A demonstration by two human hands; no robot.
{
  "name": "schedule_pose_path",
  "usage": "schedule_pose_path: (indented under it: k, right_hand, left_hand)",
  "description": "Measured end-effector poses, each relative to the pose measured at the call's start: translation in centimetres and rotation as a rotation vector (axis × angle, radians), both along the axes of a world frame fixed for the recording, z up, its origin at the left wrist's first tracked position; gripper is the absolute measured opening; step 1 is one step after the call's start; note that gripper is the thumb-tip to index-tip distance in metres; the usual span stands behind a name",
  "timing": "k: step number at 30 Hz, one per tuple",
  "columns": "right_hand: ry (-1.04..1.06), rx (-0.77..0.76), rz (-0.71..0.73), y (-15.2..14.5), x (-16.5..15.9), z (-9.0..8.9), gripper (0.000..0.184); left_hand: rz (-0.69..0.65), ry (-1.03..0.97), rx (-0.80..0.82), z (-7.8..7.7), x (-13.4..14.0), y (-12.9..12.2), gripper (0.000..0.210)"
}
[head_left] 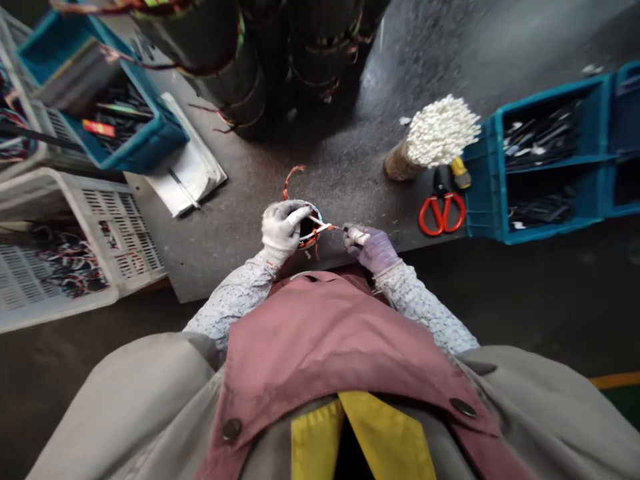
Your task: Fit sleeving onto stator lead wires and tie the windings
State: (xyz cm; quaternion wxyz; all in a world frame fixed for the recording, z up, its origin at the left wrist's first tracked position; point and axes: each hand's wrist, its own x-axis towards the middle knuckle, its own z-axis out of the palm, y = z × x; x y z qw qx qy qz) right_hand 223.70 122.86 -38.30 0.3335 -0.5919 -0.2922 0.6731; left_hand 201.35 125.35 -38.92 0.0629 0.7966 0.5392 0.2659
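In a white glove, my left hand (281, 228) is closed on the near-left rim of a motor stator (310, 241), a dark ring with copper-coloured windings. White sleeving (317, 233) crosses its opening, and an orange-copper lead (287, 183) sticks up from its far side. My right hand (369, 247), in a purple and white glove, is just right of the ring. Its fingers are pinched at the end of a copper wire (336, 228) that comes out of the sleeving. The exact grip at the fingertips is too small to make out.
Stacked dark cylinders with copper leads (200, 60) stand at the back. To the right are a bundle of white sleeves (443, 130), red-handled scissors (443, 213) and a blue bin (485, 180). A paper pad (193, 173), a blue crate (165, 137) and a white basket (120, 200) lie left.
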Motion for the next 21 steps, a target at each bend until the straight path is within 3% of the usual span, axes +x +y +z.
schedule_pose_path:
  k: [8, 11, 17, 21]
  right_hand:
    - [0.126, -0.071, -0.248, 0.0, -0.2, 0.8, 0.044]
    - [0.14, -0.094, -0.242, 0.0, -0.4, 0.6, 0.045]
    - [0.038, 0.005, -0.133, 0.0, 0.0, 1.3, 0.05]
    - [0.043, -0.042, -0.158, -0.1, 0.3, 1.4, 0.051]
  left_hand:
    - [-0.028, -0.038, -0.017, -0.1, 0.1, 0.1, 0.043]
    - [-0.021, -0.018, -0.017, -0.3, 0.0, 0.1, 0.042]
    - [-0.032, -0.002, 0.036, -0.4, -0.2, 0.0, 0.04]
    - [-0.053, -0.027, 0.067, -0.4, -0.3, 0.0, 0.04]
